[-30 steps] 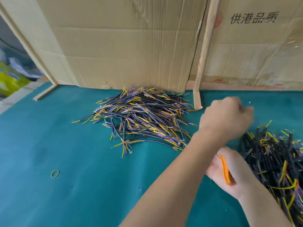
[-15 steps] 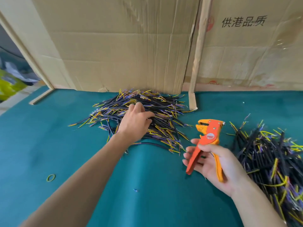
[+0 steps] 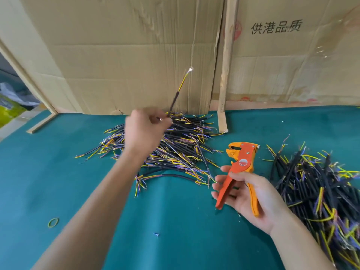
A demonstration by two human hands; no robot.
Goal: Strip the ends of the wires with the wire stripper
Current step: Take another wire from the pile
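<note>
Right hand: the right hand (image 3: 251,195) lies palm up, nearest of all, with the orange wire stripper (image 3: 238,172) across it; thumb curled over the top, fingers loosely under the handles, which stand apart.
Stripper head: it points away from the person, above the teal table (image 3: 58,182), with nothing in it.
Right pile: a heap of black wires (image 3: 321,191) with yellow and purple cores lies just beside that hand, running off the frame edge.
Left hand: the left hand (image 3: 145,131) is over the middle pile, fingers curled, pinching one wire (image 3: 178,92) that sticks up and away; motion blur hides the exact grip.
Middle pile: a second heap of wires (image 3: 175,147) lies loose beneath that hand, further back.
Step in hand, my read: one wire picked, not yet fed to the tool.
Next move: bring a wire end across into the stripper head, seat it, then squeeze.
Containers: none in view; flattened cardboard (image 3: 126,55) only forms the back wall.
Small bits: a green rubber band (image 3: 53,222) on the table.
</note>
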